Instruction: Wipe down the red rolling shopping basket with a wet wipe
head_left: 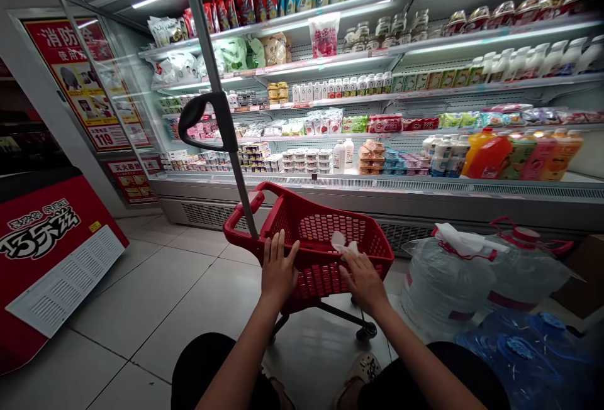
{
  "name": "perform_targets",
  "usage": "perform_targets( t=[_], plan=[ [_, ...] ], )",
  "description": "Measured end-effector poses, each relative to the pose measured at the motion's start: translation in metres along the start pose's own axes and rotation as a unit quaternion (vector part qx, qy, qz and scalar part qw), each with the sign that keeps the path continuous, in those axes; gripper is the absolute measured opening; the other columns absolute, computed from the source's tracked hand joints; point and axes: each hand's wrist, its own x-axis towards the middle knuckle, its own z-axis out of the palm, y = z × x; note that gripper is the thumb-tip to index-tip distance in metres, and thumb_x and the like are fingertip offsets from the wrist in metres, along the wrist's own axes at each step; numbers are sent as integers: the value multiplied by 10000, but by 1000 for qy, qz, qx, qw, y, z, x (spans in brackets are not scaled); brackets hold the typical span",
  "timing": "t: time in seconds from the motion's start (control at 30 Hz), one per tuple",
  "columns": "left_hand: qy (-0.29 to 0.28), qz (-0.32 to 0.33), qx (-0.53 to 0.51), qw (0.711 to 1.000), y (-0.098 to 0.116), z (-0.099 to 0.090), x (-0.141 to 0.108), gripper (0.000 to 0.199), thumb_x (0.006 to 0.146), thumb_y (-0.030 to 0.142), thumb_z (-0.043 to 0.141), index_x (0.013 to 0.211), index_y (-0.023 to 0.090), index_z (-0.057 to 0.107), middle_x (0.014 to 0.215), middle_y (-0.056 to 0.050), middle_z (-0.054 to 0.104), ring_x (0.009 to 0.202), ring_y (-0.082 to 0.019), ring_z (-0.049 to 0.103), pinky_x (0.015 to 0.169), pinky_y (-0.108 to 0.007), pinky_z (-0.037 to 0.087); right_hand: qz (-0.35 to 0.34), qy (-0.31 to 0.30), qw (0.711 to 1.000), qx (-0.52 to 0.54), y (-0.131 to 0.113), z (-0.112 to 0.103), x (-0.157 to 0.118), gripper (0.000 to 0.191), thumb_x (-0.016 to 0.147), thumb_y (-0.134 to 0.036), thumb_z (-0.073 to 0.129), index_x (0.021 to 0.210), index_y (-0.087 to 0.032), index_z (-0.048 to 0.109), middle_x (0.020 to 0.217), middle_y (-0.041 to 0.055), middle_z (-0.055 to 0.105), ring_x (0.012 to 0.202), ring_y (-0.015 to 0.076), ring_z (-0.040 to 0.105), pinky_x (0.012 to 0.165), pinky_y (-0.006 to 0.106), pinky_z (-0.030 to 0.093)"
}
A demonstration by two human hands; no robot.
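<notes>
A small red shopping cart [325, 215] with a perforated basket stands on the floor before me. My left hand [279, 270] rests on its near rim at the left, fingers stretched out. A white tissue [344, 243] lies at the near rim further right. My right hand [364, 279] is at that tissue, its fingers extended over the rim and partly covering it; the fingertips press the tissue there. The part of the basket behind the near rim shows only in part.
A refrigerated shelf [425, 190] full of dairy and drinks runs behind the cart. Bagged water jugs [448, 284] and blue bottles [514, 350] stand at the right. A grey glass-door frame with a black handle [225, 122] rises at the left, near a red freezer [51, 259].
</notes>
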Motion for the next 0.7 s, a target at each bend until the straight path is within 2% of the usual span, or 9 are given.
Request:
perform_targets(
  t=[0.1,0.17,0.27,0.37,0.43,0.53,0.6,0.7],
  plan=[
    [0,7,4,1000,-5,0,-1,776,785,180,735,1524,279,519,1750,-95,188,1587,-393,222,1303,-606,163,-24,-19,999,11,-29,6,4,612,1082,-536,373,1627,-257,381,1629,42,464,1519,298,393,1236,529,348],
    [-1,19,5,1000,-13,-1,-1,789,782,162,731,1530,289,512,1757,-87,160,1599,-388,189,1298,-605,175,-53,-34,998,15,-28,3,5,599,1090,-510,370,1641,-277,346,1639,27,449,1522,276,391,1243,518,342],
    [2,25,7,1000,-24,-3,-1,843,769,144,729,1557,304,477,1766,-65,119,1615,-378,125,1295,-596,188,-73,-36,997,13,-1,-10,3,556,1099,-471,353,1622,-285,383,1602,27,503,1480,243,458,1262,511,309],
    [7,2,11,1000,-25,-1,0,918,758,133,717,1604,301,403,1770,-61,92,1620,-369,93,1297,-588,191,-23,-14,1000,4,34,-23,-4,544,1102,-473,326,1595,-272,433,1554,48,560,1453,237,494,1255,518,322],
    [5,-20,9,1000,-17,5,-1,941,748,146,720,1620,235,378,1765,-108,105,1618,-384,82,1298,-589,185,16,-11,1000,2,46,-26,-10,563,1098,-498,310,1595,-264,433,1554,61,558,1467,247,478,1236,517,357],
    [-14,-20,-8,1000,8,22,-4,967,741,199,741,1622,110,353,1742,-197,157,1610,-425,57,1298,-601,168,43,-10,999,4,34,-18,-14,603,1089,-542,316,1606,-247,417,1589,69,516,1495,267,440,1228,510,375],
    [-25,-3,-24,999,28,35,-7,1017,724,225,763,1642,163,328,1750,-172,146,1605,-451,25,1284,-636,173,21,-10,1000,8,14,-9,-13,617,1087,-550,335,1617,-240,397,1621,66,475,1518,270,404,1239,505,360],
    [-21,21,-42,999,51,48,-10,1021,726,248,768,1645,321,330,1765,-85,127,1590,-498,-23,1241,-732,169,-37,-11,999,11,-11,2,-7,613,1086,-535,366,1626,-244,382,1637,58,451,1527,276,386,1251,520,330]
  ],
)
